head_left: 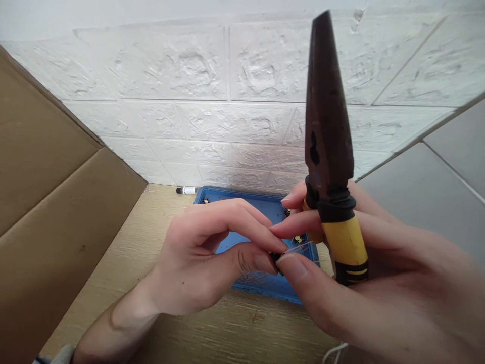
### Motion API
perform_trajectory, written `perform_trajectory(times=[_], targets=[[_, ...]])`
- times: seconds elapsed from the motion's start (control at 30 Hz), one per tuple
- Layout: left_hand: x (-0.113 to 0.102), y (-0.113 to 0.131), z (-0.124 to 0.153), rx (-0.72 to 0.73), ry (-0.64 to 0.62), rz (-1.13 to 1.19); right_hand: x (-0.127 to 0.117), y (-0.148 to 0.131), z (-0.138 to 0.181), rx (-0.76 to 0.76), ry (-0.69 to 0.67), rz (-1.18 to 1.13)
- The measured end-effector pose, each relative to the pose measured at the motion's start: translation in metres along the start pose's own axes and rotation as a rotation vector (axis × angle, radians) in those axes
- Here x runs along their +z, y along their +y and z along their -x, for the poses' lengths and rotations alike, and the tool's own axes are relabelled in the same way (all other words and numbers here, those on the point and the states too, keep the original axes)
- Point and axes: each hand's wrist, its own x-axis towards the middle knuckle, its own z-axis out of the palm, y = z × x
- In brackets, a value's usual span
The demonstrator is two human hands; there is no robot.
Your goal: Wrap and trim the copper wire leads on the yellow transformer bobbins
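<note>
My left hand (212, 253) pinches a small black part (278, 264) between thumb and forefinger. Thin copper-coloured wires (299, 248) stick out from it to the right. My right hand (364, 273) has a pair of pliers (329, 146) with yellow and black handles lodged in it, the dark jaws pointing up and closed. The right thumb and fingertips also touch the black part, so much of it is hidden. Beneath both hands lies a blue tray (242, 194) on the wooden table, holding a few small black and yellow pieces (297, 239) and scattered wire bits.
A small tube with a black cap (186, 190) lies left of the tray. White brick-patterned wall (170, 76) rises behind the table (159, 212). Cardboard (45, 151) bounds the left side and a grey panel (435, 187) the right. A white cord (335, 350) shows at the lower right.
</note>
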Motion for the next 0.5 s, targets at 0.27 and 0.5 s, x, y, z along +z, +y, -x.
perform_trajectory(times=[0.27,0.5], targets=[[0.0,0.001,0.001,-0.069,0.015,0.012,-0.003,0.004,0.003,-0.038,0.009,0.046],[0.004,0.004,0.008,-0.021,0.057,-0.084,0.004,-0.005,-0.009,-0.023,0.073,0.18]])
